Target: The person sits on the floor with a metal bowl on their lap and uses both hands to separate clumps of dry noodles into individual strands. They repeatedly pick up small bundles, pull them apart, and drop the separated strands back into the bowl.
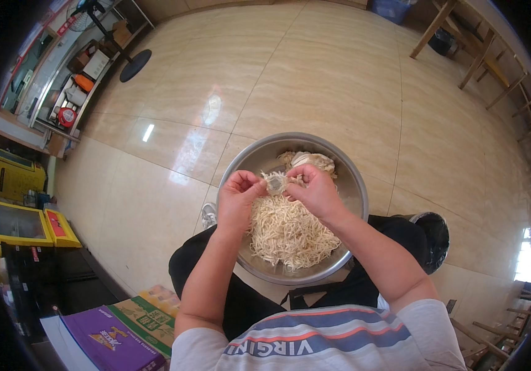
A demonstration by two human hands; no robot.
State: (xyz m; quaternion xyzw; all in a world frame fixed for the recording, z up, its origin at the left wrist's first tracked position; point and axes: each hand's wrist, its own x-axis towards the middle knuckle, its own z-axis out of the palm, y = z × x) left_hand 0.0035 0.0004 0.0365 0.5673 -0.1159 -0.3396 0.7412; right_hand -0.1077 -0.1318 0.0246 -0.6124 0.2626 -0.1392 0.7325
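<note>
A wide stainless steel bowl [360, 197] rests at my lap, between my knees. A broad heap of pale, thin food strands [293, 232] fills its near part; their exact kind cannot be told. Over the far edge of that heap, my left hand [242, 192] and my right hand [311, 188] pinch a small whitish, partly see-through piece [275, 184] with ragged edges between thumbs and fingertips. Beyond my right hand, a larger whitish lump [314, 161] with brownish edges lies against the bowl's far wall.
A black-lined waste bin [434, 241] stands by my right knee. Cardboard boxes [112, 336] lie at lower left. A fan's round base [136, 65] stands near a metal shelf [73, 109]. Wooden stools or benches [478, 60] line the right side of the tiled floor [330, 83].
</note>
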